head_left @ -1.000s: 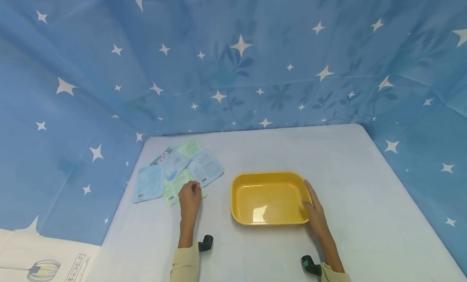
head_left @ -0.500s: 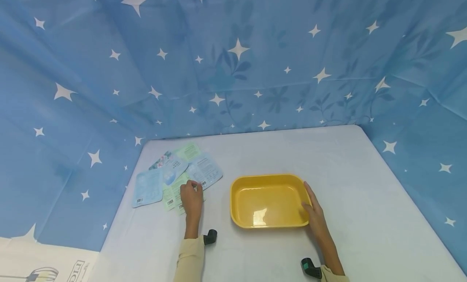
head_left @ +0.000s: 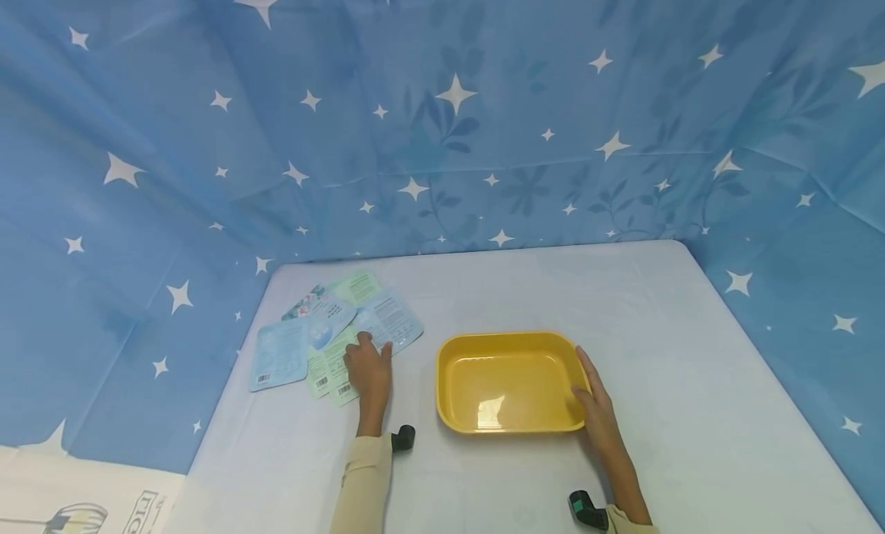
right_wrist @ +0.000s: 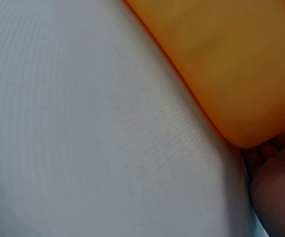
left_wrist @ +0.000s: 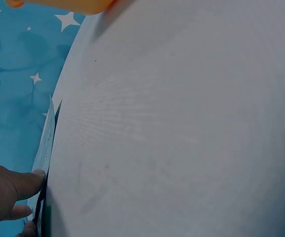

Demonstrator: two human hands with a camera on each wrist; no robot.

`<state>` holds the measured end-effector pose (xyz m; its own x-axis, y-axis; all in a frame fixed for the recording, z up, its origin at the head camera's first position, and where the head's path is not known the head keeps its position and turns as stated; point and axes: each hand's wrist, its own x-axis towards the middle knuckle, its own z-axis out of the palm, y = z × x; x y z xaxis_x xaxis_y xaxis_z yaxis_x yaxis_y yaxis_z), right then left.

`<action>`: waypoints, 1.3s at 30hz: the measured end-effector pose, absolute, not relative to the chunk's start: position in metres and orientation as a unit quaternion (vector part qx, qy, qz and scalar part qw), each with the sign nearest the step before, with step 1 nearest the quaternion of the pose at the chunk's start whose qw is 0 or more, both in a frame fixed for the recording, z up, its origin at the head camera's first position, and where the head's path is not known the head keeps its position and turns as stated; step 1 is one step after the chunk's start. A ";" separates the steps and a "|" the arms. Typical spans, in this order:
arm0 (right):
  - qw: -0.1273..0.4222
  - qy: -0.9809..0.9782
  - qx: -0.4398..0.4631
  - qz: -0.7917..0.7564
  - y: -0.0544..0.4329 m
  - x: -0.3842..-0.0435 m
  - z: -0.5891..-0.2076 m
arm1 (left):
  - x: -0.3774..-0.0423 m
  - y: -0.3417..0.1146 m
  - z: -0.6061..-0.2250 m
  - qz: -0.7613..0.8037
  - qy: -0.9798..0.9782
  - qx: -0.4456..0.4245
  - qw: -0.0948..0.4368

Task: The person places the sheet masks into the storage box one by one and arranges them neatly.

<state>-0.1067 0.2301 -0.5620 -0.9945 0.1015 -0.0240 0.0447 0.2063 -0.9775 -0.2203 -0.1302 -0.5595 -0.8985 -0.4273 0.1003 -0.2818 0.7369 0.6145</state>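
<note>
In the head view several flat sachets, pale blue and pale green with printed text and barcodes, lie overlapping at the back left. My left hand (head_left: 369, 369) is over their near right side, thumb and index finger spread apart, close to a green sachet (head_left: 340, 365) and a blue sachet (head_left: 389, 317). In the left wrist view the thumb touches the face of a pale blue sachet (left_wrist: 44, 148), its other fingers beside the near edge. My right hand (head_left: 600, 411) grips the right end of a yellow tray (head_left: 512, 426), thumb over the rim and fingers outside.
A white-covered table (head_left: 657, 326) bears everything. Blue star-patterned cloth (head_left: 442, 134) hangs behind and at both sides. A pale blue sachet (head_left: 279, 353) lies farthest left, and a floral one (head_left: 306, 303) sits partly under another. Printed pale cloth (head_left: 83, 488) shows at the lower left.
A second green sachet's barcode corner has come into sight, fanned out towards the front. The left hand has shifted slightly right and its thumb and finger have parted. The right hand keeps its grip.
</note>
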 end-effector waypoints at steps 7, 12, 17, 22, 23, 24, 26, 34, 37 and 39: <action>0.019 -0.776 -0.049 0.628 0.231 -0.107 -0.562 | -0.221 -0.130 -0.561 -0.326 -0.915 0.194 0.139; 0.016 -0.772 -0.051 0.633 0.230 -0.106 -0.560 | -0.223 -0.134 -0.561 -0.337 -0.910 0.199 0.139; 0.016 -0.773 -0.053 0.631 0.230 -0.106 -0.560 | -0.223 -0.138 -0.562 -0.376 -0.895 0.198 0.136; 0.016 -0.776 -0.052 0.628 0.230 -0.107 -0.561 | -0.222 -0.142 -0.560 -0.428 -0.871 0.185 0.153; 0.017 -0.777 -0.051 0.627 0.230 -0.107 -0.562 | -0.221 -0.142 -0.560 -0.434 -0.868 0.185 0.156; 0.017 -0.778 -0.051 0.626 0.230 -0.106 -0.562 | -0.221 -0.143 -0.560 -0.438 -0.865 0.187 0.157; 0.018 -0.779 -0.052 0.625 0.230 -0.106 -0.561 | -0.220 -0.143 -0.560 -0.445 -0.861 0.192 0.157; 0.035 -0.775 -0.027 0.630 0.230 -0.106 -0.562 | -0.217 -0.143 -0.560 -0.463 -0.844 0.187 0.195; 0.034 -0.774 -0.027 0.632 0.231 -0.107 -0.564 | -0.217 -0.145 -0.559 -0.468 -0.840 0.191 0.197; 0.035 -0.774 -0.029 0.631 0.231 -0.107 -0.564 | -0.218 -0.147 -0.559 -0.485 -0.829 0.205 0.187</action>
